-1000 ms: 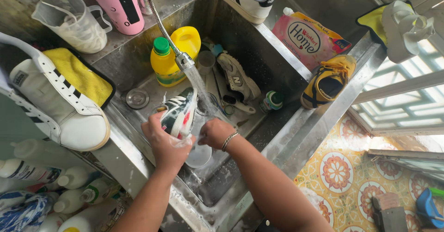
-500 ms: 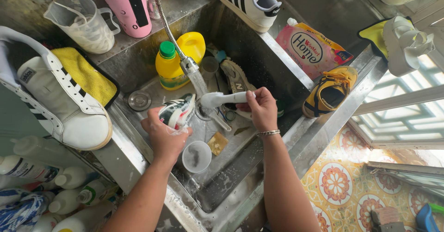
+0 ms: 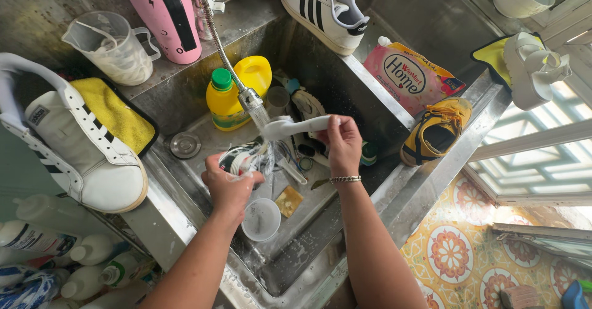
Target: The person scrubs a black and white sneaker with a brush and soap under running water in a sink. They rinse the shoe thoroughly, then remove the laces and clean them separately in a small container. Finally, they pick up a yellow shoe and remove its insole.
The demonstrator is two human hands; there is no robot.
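Note:
My left hand [image 3: 229,187] grips a small black-and-white striped shoe [image 3: 242,157] over the steel sink [image 3: 308,247]. Water runs onto it from the spray head of a flexible hose [image 3: 251,99]. My right hand [image 3: 341,141] holds the handle of a white brush [image 3: 296,126], whose head lies under the stream just above the shoe. A round plastic cup [image 3: 261,219] and a small yellow sponge [image 3: 288,201] rest on the sink floor below my hands.
A yellow bottle with a green cap [image 3: 223,102] stands in the sink's back corner. A large white sneaker [image 3: 80,149] on a yellow cloth lies left. Another sneaker [image 3: 324,10], a pink pouch [image 3: 412,75] and a yellow sandal [image 3: 435,130] sit on the right rim. Bottles [image 3: 55,247] stand lower left.
My right hand left the shoe, took up the white brush and brought it under the water. My left hand kept holding the shoe in the stream.

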